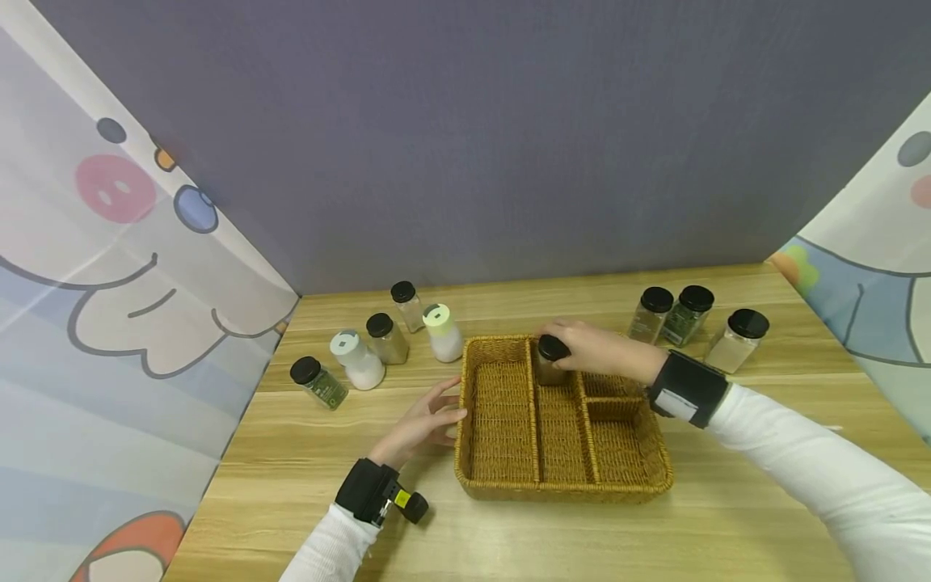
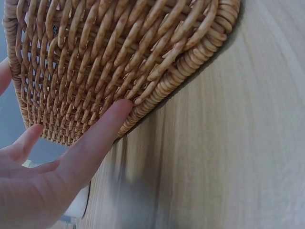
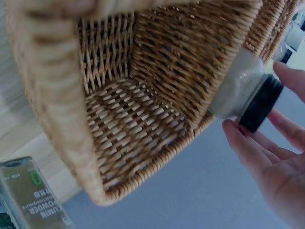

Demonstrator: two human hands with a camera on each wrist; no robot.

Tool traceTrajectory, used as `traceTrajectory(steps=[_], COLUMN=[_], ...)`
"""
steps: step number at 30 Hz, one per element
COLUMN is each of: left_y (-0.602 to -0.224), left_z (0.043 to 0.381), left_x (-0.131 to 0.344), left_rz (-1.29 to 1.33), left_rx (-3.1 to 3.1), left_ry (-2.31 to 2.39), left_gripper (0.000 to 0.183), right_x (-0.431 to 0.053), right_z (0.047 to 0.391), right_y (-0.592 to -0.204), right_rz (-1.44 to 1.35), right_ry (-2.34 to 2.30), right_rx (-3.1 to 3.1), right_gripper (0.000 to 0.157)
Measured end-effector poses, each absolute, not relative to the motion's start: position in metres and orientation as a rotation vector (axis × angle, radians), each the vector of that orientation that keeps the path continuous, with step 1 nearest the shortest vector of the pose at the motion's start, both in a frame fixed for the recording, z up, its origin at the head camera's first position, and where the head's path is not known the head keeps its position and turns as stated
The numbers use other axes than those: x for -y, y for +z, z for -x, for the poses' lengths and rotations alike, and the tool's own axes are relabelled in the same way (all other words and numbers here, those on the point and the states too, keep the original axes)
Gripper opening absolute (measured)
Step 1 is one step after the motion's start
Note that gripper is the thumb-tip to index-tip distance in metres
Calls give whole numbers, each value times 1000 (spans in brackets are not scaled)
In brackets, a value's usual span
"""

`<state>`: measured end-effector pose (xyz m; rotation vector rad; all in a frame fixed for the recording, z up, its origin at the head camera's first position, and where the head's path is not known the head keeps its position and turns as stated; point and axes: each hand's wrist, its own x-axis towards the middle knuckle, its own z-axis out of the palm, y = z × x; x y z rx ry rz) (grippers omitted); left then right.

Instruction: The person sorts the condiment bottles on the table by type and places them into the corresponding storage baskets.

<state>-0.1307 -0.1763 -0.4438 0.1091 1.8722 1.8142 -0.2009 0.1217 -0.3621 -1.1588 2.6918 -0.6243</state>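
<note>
A woven basket (image 1: 502, 420) with several compartments sits on the wooden table. Inside its middle compartment, at the back, stands a clear spice jar (image 1: 550, 373) with a black lid and pale contents. My right hand (image 1: 592, 347) holds this jar by the lid, thumb and fingers on either side in the right wrist view, where the jar (image 3: 236, 88) is partly behind a divider. At the basket's left side, my left hand (image 1: 422, 422) rests its extended fingers against the outer wall; one fingertip touches the weave low down in the left wrist view.
Left of the basket stand a green herb jar (image 1: 320, 383), two white bottles (image 1: 362, 368) (image 1: 444, 339) and two black-lidded jars (image 1: 390, 343) (image 1: 409, 309). Behind the right forearm are three more jars (image 1: 650, 318) (image 1: 686, 319) (image 1: 733, 343). A grey panel (image 1: 509, 162) backs the table.
</note>
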Motion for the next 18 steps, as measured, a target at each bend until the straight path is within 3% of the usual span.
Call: traceTrajectory(steps=[11,18], left_y=[-420,-428], left_z=[122,125], left_x=[170,171], left_rz=[-129,-124], left_rx=[-1879,-1873], left_ry=[1805,1811], left_gripper=[66,65], right_x=[-136,-154], right_z=[207,217], right_y=[-342,-333], right_rz=[1039,946], right_ry=[-705,-696], right_rx=[-2709,-2738], right_gripper=[48,46])
